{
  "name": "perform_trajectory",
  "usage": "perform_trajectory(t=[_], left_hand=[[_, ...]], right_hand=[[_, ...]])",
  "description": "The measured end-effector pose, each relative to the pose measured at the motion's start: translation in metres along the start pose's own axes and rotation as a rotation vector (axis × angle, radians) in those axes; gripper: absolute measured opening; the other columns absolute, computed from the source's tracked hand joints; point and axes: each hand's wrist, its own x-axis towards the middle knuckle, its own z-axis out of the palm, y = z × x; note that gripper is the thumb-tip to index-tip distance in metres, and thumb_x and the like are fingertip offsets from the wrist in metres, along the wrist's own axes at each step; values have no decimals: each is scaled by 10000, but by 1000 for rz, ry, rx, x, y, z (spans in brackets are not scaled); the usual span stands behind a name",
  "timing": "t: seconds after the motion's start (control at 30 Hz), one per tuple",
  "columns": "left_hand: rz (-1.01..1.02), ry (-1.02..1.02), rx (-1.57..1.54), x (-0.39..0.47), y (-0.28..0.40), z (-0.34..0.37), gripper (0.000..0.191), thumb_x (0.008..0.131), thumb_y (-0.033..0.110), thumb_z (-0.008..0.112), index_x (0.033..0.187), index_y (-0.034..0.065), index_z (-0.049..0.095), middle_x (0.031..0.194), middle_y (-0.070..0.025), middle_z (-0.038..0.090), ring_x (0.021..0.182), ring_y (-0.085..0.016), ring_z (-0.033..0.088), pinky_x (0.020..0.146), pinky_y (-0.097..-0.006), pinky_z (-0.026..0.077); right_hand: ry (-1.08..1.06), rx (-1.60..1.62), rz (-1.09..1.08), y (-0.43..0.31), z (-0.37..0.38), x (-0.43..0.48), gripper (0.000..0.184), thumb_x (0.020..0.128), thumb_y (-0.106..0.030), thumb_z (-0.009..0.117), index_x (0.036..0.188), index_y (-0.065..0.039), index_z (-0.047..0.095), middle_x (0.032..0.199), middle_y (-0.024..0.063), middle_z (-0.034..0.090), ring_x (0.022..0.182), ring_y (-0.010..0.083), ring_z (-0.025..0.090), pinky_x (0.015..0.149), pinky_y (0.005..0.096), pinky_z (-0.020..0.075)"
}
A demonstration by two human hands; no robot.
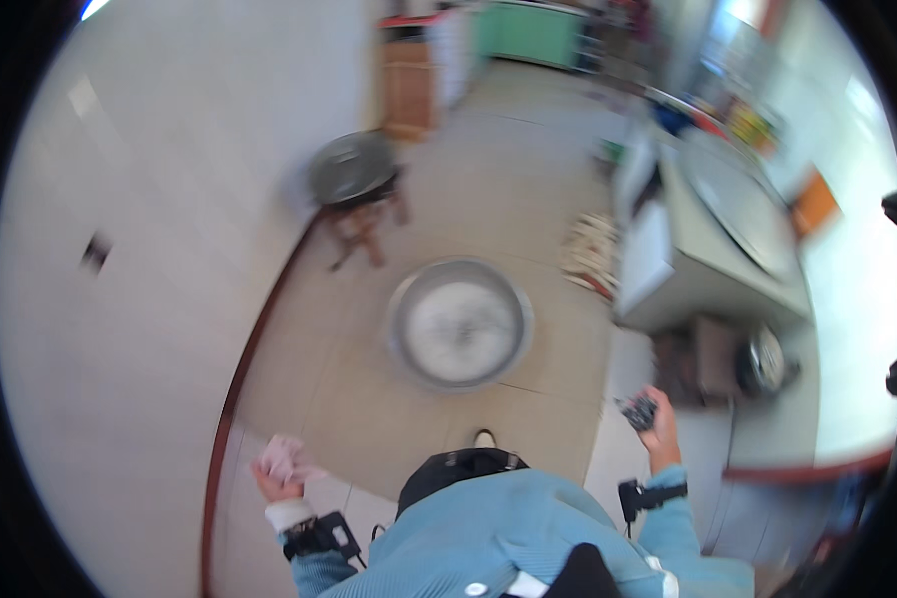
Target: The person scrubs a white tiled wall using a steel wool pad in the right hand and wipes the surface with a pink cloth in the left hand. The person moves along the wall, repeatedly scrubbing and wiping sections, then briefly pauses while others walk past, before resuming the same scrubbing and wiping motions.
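At the lower left, my left hand point(275, 487) is closed on a crumpled pale pink cloth point(287, 457). On the right, my right hand point(664, 432) grips a dark grey, crinkled bundle point(639, 412); it resembles a metal scouring pad, but blur keeps this uncertain. A wide round metal basin point(523, 314) rests on the floor ahead of my feet, between and beyond both hands. Something whitish with a darker middle shows inside it, too blurred to name. Neither hand touches the basin.
Beside the left wall stands a wooden stool point(362, 232) bearing a dark round lidded vessel point(351, 168). At right, a counter point(747, 288) holds a large round metal lid point(732, 202). A patterned cloth or mat point(590, 253) lies by its base. Green cabinets point(534, 34) stand far back.
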Motion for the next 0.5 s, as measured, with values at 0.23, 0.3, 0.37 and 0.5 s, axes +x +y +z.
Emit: perform_trajectory(t=[0.23, 0.3, 0.37, 0.5], left_hand=[[386, 459, -70, -166, 78, 8, 494, 872, 479, 348, 1111, 64, 471, 1122, -150, 543, 985, -329, 539, 793, -449, 472], [454, 565, -57, -219, 100, -4, 491, 871, 483, 352, 1117, 75, 469, 1127, -149, 542, 972, -321, 548, 768, -446, 480], [528, 564, -38, -251, 112, -20, 491, 869, 489, 355, 1120, 84, 471, 1123, -148, 546, 956, -311, 558, 741, -438, 488], [631, 531, 14, -270, 163, -56, 517, 864, 497, 357, 1125, 68, 477, 1128, -152, 546, 975, -323, 548, 756, -444, 479]], right_hand=[[-260, -68, 193, 11, 62, -34, 153, 770, -136, 530, 898, -52, 527, 759, 86, 553, 668, 232, 556, 631, 354, 493], [-288, -112, 227, 16, 88, -49, 152, 771, -132, 528, 900, -52, 525, 758, 87, 553, 664, 233, 555, 630, 355, 493], [-341, -135, 214, 24, 123, -59, 151, 771, -128, 527, 901, -50, 523, 756, 86, 553, 661, 234, 556, 630, 356, 493], [-562, -134, 270, 56, 205, -69, 125, 759, -127, 548, 862, -61, 522, 726, 81, 546, 664, 227, 555, 640, 328, 494]])
